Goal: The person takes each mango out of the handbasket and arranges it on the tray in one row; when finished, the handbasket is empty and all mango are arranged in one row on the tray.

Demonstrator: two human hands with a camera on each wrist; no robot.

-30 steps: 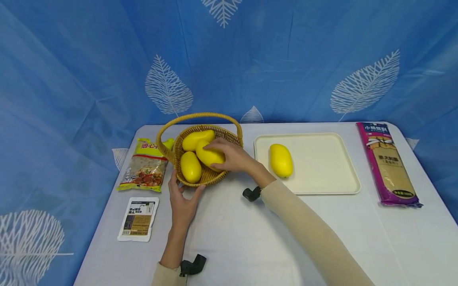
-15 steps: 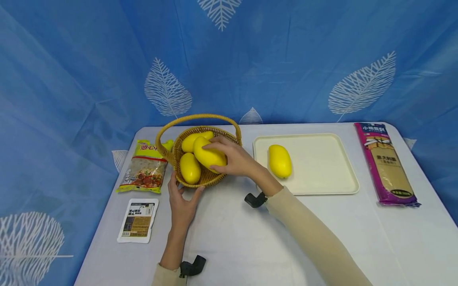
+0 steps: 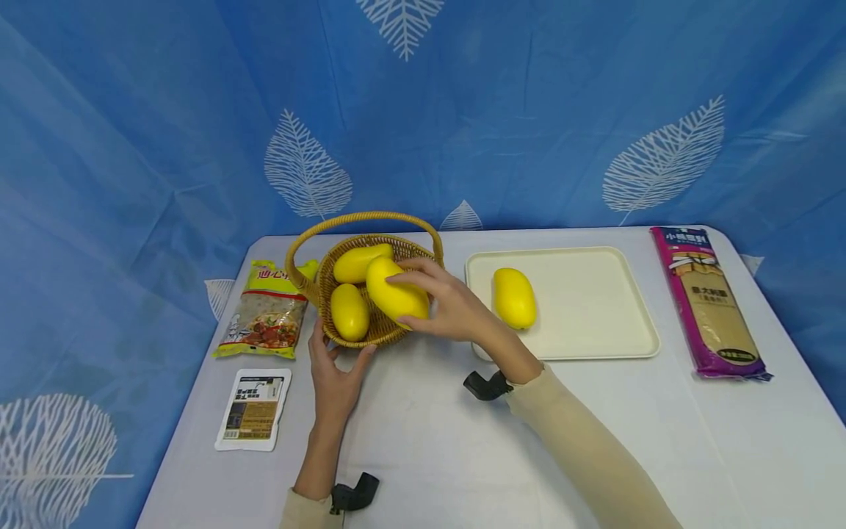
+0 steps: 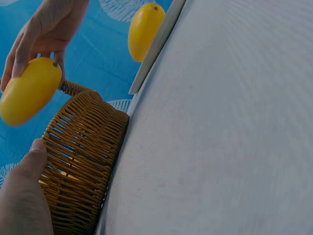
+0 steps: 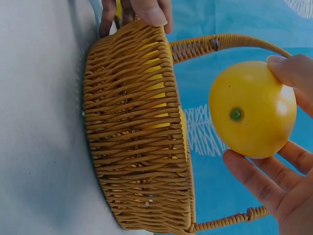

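Note:
My right hand grips a yellow mango, fingers on one side and thumb on the other. In the right wrist view this mango hangs above the basket's rim, its green stem spot toward the camera. Two more mangoes lie in the brown wicker basket, one at the back and one at the front left. My left hand holds the basket's near left side, the thumb at the rim in the left wrist view. Another mango lies on the cream tray.
The basket's tall handle arches over its back. Left of it lie a yellow-edged pasta bag and a small white packet. A purple noodle pack lies at the far right. A blue leaf-patterned curtain stands behind the table.
My right hand has lifted the mango up from the other mangoes in the basket and moved slightly right and nearer with it. The left hand keeps its hold on the basket.

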